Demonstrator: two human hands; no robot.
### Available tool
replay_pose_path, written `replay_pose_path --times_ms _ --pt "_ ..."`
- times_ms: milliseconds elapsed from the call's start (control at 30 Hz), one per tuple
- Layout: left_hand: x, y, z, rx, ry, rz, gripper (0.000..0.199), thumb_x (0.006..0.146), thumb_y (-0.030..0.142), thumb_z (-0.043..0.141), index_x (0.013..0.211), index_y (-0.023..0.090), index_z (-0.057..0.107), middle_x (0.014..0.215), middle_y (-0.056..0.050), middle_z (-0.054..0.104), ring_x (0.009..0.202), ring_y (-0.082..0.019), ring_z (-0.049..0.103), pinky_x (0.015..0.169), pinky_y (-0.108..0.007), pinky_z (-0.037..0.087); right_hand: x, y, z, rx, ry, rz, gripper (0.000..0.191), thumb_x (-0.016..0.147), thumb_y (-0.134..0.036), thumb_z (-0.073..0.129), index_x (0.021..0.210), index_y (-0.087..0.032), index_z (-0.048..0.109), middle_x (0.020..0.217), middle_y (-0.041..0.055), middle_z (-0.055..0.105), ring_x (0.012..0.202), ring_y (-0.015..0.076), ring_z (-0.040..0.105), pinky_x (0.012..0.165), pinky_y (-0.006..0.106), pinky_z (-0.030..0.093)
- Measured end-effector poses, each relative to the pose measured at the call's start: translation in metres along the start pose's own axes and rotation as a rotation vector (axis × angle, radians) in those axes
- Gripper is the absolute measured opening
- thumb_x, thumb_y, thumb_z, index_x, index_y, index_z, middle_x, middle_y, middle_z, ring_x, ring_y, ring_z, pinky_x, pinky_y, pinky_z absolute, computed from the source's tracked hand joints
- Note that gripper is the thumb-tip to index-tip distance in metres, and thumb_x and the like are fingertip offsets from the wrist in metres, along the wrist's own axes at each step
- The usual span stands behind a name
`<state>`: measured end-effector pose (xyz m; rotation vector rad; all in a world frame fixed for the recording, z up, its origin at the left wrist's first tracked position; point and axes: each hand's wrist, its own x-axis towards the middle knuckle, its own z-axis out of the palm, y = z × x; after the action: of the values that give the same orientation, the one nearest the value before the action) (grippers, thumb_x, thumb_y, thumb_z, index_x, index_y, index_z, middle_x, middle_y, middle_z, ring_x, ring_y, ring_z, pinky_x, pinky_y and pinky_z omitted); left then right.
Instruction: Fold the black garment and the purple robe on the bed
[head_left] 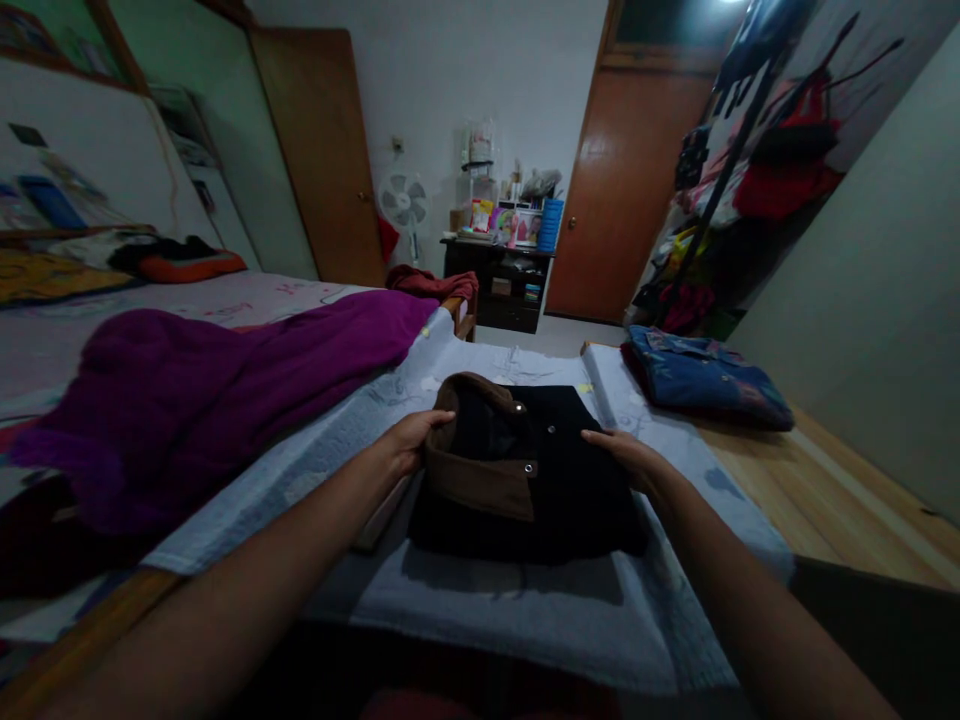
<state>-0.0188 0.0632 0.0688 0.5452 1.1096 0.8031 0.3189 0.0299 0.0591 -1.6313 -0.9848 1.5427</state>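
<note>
- The black jacket [577, 490] lies folded at the centre of the frame, on a pale cloth [487, 610]; its brown collar [480, 485] is at the left, with round metal snaps [529, 468] on and near it.
- The left hand [409, 440] grips the jacket's left edge at the collar, thumb on top; its other fingers are partly hidden.
- The right hand [626, 455] grips the jacket's right edge, thumb laid on top; its other fingers are mostly out of sight.
- The two forearms reach in from the lower left and lower right corners of the frame.
- A folded blue garment [705, 380] with a dark red layer under it rests at the right, beyond the right hand, partly over a wooden surface [810, 480].
- A purple blanket [225, 370] is spread across the left of the frame, on a bed [277, 290] with a pink patterned cover.
- A reddish cloth [427, 283] hangs at the bed's far corner.
- At the upper centre, a white fan [405, 200] stands left of a dark cabinet [487, 270], which holds bottles, packets and a blue basket [551, 224].
- Bags [795, 150] and clothes hang at the upper right.
</note>
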Motion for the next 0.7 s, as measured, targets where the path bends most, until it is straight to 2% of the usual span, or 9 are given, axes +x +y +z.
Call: replay_pose_path --times_ms 133,300,367,433,500,600,700 --pt "0.025 0.038 -0.003 0.253 -0.026 -0.066 0.014 0.078 0.027 0.063 0.080 0.014 0.068 0.062 -0.006 0.072 0.054 -0.022 0.068 0.057 -0.033 0.057 -0.023 0.025 0.012 0.180 0.012 -0.081 0.029 0.077 -0.033 0.071 0.098 -0.014 0.063 0.093 0.0103 0.073 0.073 0.0180 0.069 0.069 0.029 0.056" --pt "0.058 0.079 0.014 0.475 -0.066 -0.124 0.015 0.080 0.027 0.061 0.078 0.015 0.068 0.066 -0.007 0.072 0.060 -0.021 0.068 0.066 -0.032 0.057 -0.040 0.056 0.031 0.310 0.129 -0.111 0.043 0.071 -0.038 0.077 0.104 -0.018 0.057 0.101 0.0074 0.071 0.084 0.0186 0.069 0.068 0.028 0.056" --pt "0.073 0.092 0.025 0.588 -0.063 -0.127 0.018 0.082 0.030 0.058 0.078 0.016 0.069 0.069 -0.007 0.073 0.062 -0.022 0.068 0.068 -0.033 0.056 -0.046 0.067 0.040 0.353 0.130 -0.111 0.050 0.067 -0.041 0.080 0.105 -0.020 0.055 0.097 0.0053 0.071 0.080 0.0179 0.069 0.062 0.027 0.055" --pt "0.087 0.102 0.036 0.736 -0.058 -0.118 0.021 0.083 0.033 0.057 0.077 0.017 0.069 0.071 -0.008 0.073 0.066 -0.023 0.069 0.068 -0.035 0.056 -0.050 0.077 0.051 0.378 0.123 -0.114 0.054 0.063 -0.043 0.082 0.103 -0.019 0.053 0.087 0.0027 0.069 0.067 0.0152 0.066 0.054 0.026 0.052" --pt "0.101 0.109 0.047 0.875 -0.087 -0.074 0.021 0.082 0.034 0.057 0.078 0.017 0.070 0.074 -0.009 0.074 0.069 -0.025 0.069 0.068 -0.036 0.055 -0.053 0.087 0.062 0.403 0.137 -0.124 0.056 0.061 -0.045 0.083 0.100 -0.019 0.052 0.080 0.0001 0.066 0.058 0.0126 0.062 0.050 0.025 0.051" --pt "0.119 0.114 0.064 1.065 -0.171 0.061 0.017 0.080 0.031 0.060 0.087 0.019 0.071 0.083 -0.007 0.075 0.073 -0.023 0.070 0.070 -0.034 0.054 -0.052 0.102 0.078 0.445 0.153 -0.120 0.060 0.061 -0.046 0.083 0.101 -0.020 0.048 0.080 -0.0015 0.063 0.058 0.0118 0.061 0.050 0.025 0.052" --pt "0.137 0.110 0.076 1.424 -0.135 0.265 0.022 0.078 0.029 0.064 0.098 0.022 0.071 0.088 -0.003 0.075 0.075 -0.020 0.069 0.071 -0.030 0.052 -0.049 0.114 0.088 0.470 0.142 -0.065 0.065 0.059 -0.047 0.083 0.102 -0.021 0.043 0.076 -0.0031 0.061 0.053 0.0116 0.060 0.048 0.025 0.050"
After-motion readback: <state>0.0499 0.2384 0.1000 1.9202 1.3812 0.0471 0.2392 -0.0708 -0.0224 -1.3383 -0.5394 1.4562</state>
